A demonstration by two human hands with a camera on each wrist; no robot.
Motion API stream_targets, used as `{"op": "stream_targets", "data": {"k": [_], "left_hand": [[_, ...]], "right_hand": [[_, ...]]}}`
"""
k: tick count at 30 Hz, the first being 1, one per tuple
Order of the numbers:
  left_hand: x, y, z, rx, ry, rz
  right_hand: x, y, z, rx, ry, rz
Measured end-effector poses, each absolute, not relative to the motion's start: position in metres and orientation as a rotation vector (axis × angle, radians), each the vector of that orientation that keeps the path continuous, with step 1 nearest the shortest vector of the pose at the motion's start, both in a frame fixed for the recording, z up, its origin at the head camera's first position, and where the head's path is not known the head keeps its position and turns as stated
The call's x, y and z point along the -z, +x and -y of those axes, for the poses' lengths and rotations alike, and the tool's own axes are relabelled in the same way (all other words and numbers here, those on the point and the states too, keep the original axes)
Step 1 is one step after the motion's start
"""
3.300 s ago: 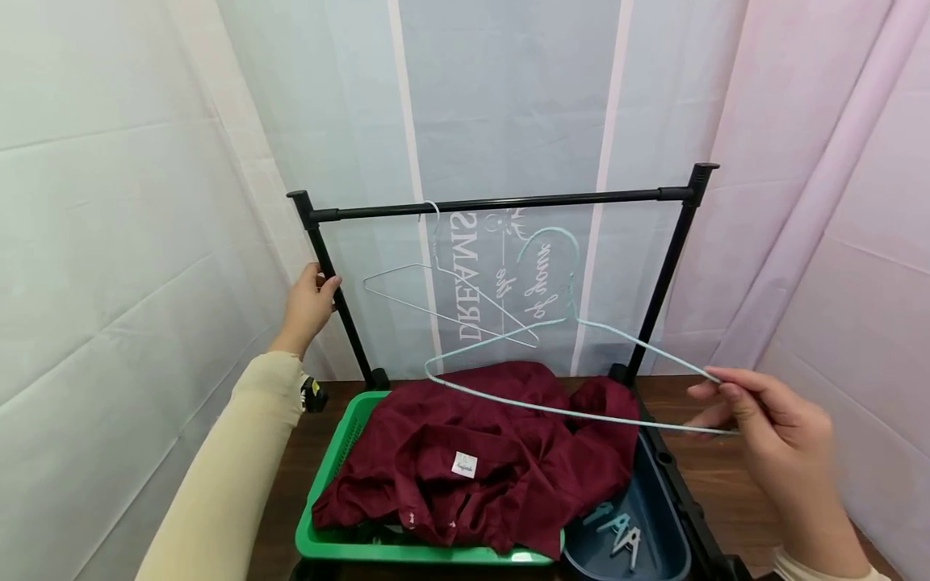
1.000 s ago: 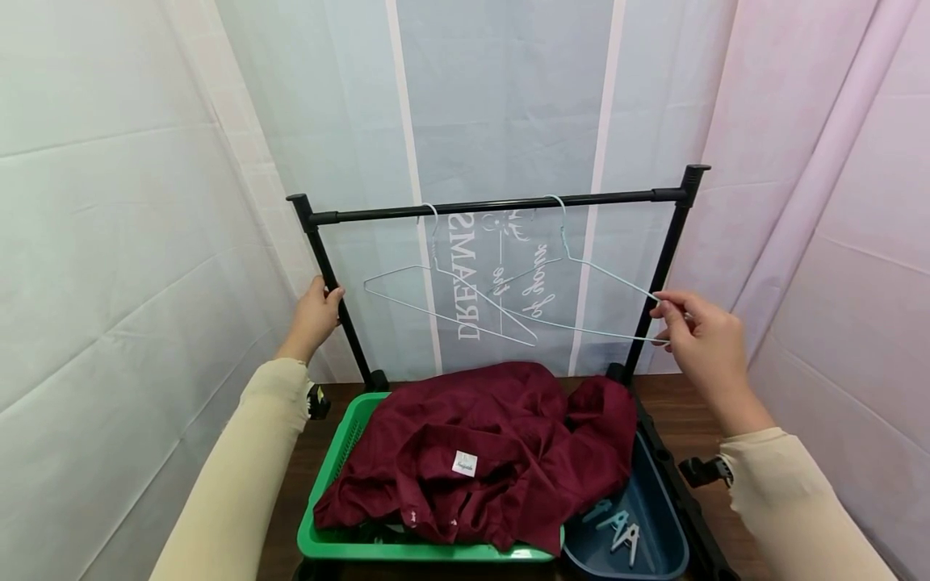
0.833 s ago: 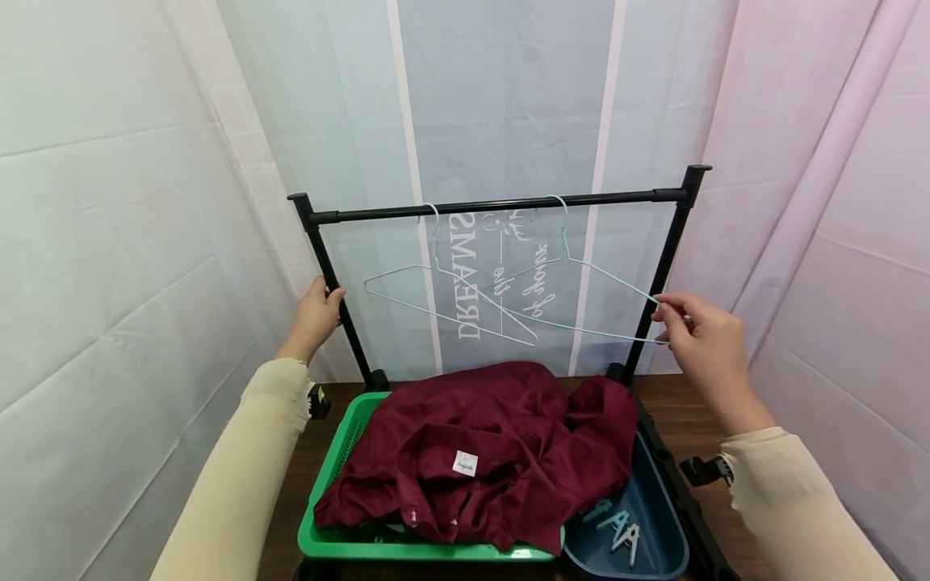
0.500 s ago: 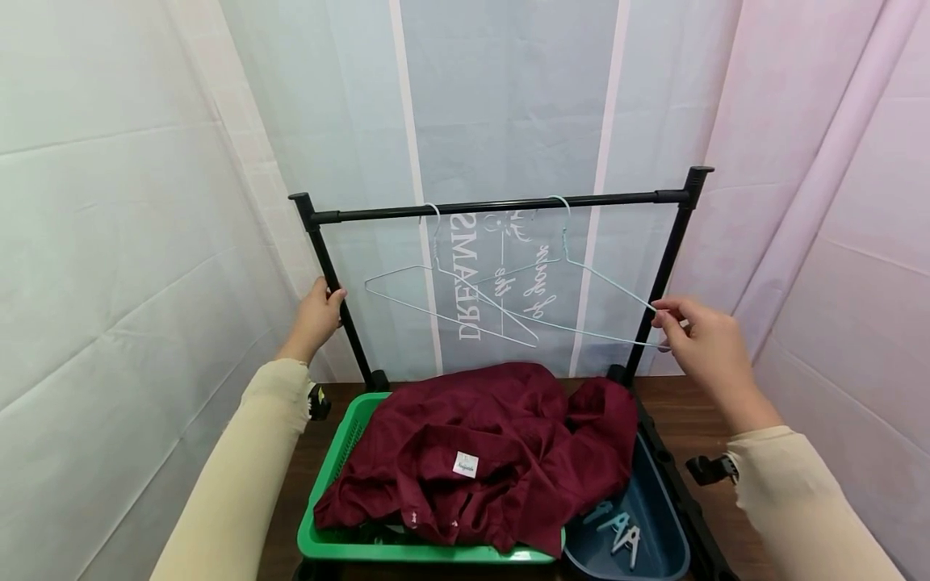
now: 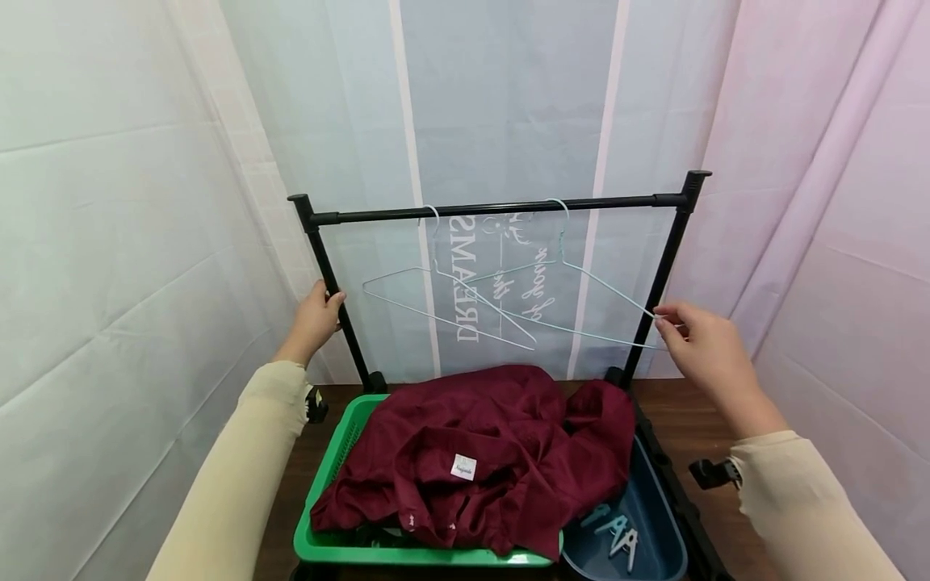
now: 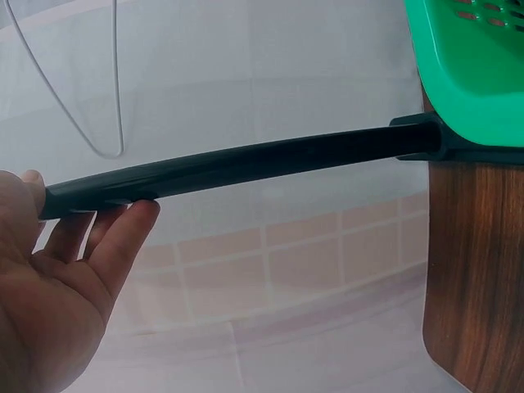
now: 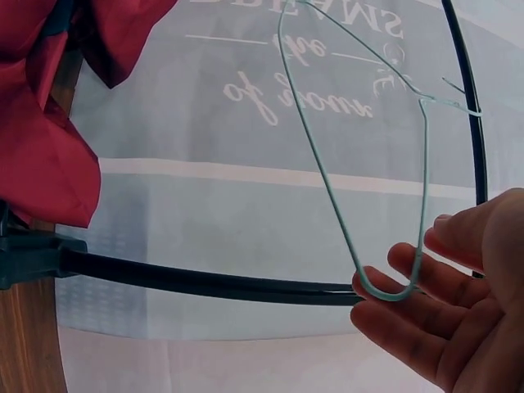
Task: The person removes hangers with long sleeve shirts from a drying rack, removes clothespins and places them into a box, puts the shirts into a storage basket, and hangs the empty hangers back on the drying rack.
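In the head view, my left hand (image 5: pixel 312 324) grips the left post (image 5: pixel 350 335) of a black clothes rack; the left wrist view shows thumb and fingers against this post (image 6: pixel 246 167). My right hand (image 5: pixel 701 351) pinches the right corner of a pale mint wire hanger (image 5: pixel 610 289), whose hook sits over the rack's top rod (image 5: pixel 501 208). From the right wrist view, the mint hanger (image 7: pixel 318 155) runs between my right thumb and fingers, with its rounded corner by the fingers. A second, white wire hanger (image 5: pixel 448 320) hangs on the rod to the left.
Below the rod, a maroon collared garment (image 5: pixel 508 428) lies heaped over a green basket (image 5: pixel 429 557). It partly covers a dark blue basin (image 5: pixel 664 516) holding several clothespins (image 5: pixel 613 526). Pale curtains (image 5: pixel 508 105) surround the brown wooden surface (image 5: pixel 676 403).
The mint hanger was held in front of the rack earlier; its hook is now over the rod. My right hand moved forward and left, then dipped slightly. My left hand stays on the post.
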State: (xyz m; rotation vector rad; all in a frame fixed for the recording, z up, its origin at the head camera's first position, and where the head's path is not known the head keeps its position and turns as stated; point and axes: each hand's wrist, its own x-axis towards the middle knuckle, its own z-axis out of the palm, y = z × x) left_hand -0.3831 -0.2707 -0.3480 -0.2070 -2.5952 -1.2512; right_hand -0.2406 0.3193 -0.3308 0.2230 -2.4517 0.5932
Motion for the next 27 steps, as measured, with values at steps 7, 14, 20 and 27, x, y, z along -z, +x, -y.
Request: {"op": "stream_targets", "data": {"k": [7, 14, 20, 27], "left_hand": [[0.35, -0.383, 0.271, 1.258, -0.209, 2.603], [0.348, -0.384, 0.271, 1.3, -0.217, 2.61], [0.344, -0.382, 0.272, 1.308, -0.204, 2.615], [0.342, -0.38, 0.273, 1.088, -0.195, 2.7]], "right_hand": [[0.329, -0.233, -0.317, -0.625, 0.209, 2.463], [0.331, -0.221, -0.314, -0.609, 0.235, 2.408], [0.336, -0.209, -0.309, -0.599, 0.255, 2.347], [0.34, -0.195, -0.301, -0.588, 0.242, 2.316]]}}
